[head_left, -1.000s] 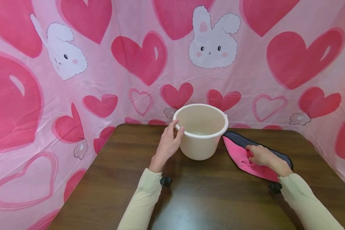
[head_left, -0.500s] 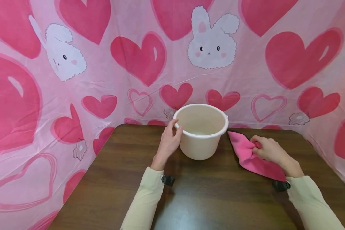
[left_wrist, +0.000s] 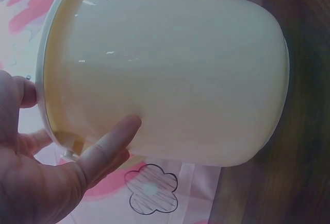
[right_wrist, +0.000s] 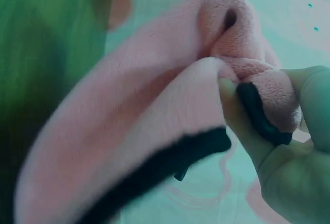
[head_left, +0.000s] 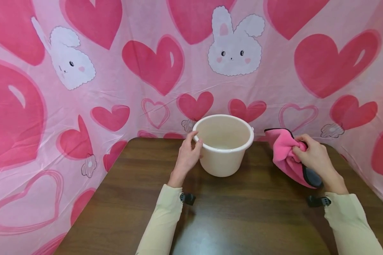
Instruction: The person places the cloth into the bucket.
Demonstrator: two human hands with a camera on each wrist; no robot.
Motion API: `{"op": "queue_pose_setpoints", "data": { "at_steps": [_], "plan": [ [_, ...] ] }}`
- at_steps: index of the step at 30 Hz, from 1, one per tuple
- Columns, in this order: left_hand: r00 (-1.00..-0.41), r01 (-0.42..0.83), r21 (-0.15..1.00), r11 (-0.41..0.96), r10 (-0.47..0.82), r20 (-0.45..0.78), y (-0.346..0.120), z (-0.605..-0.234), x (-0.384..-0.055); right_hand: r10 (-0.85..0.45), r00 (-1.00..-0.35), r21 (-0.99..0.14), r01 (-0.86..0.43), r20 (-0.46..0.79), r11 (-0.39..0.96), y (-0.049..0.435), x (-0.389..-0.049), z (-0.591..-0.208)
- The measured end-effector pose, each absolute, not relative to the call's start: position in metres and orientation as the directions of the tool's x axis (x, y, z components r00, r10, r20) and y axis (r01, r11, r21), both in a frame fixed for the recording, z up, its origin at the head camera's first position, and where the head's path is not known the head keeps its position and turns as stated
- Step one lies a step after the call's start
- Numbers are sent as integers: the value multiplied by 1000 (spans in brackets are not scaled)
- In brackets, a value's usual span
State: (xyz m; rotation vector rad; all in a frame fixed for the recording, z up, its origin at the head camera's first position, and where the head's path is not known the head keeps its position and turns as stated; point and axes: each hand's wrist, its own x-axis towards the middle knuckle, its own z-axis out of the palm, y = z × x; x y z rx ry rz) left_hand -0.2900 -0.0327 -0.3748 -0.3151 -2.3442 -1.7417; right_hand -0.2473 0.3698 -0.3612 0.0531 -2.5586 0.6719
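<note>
A cream plastic bucket (head_left: 221,163) stands upright on the wooden table, and its inside shows in the head view. At the left of its rim is my left hand (head_left: 186,157), fingers bent at the rim. In the left wrist view the thumb (left_wrist: 111,144) lies along the bucket's outer wall. To the right of the bucket, my right hand (head_left: 317,156) pinches a bunched pink cloth (head_left: 282,150) with a dark grey back and black edging. The cloth hangs raised in folds below the grip. Fuzzy pile shows on it in the right wrist view.
The dark wooden table (head_left: 229,219) reaches back to a pink curtain (head_left: 166,21) printed with hearts and rabbits. That curtain closes off the back and both sides. A black wrist camera (head_left: 187,199) sits at the left cuff, another at the right.
My right hand has lifted the cloth off the table, up and a little to the right, and it has crumpled from a flat spread. The left hand stays at the bucket's rim.
</note>
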Motion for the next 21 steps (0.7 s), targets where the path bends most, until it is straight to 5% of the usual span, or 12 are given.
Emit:
{"op": "queue_pose_setpoints", "data": {
  "at_steps": [21],
  "plan": [
    [-961, 278, 933, 230, 55, 272, -32, -374, -294, 384, -475, -575, -370, 792, 730, 359, -242, -308]
  ]
}}
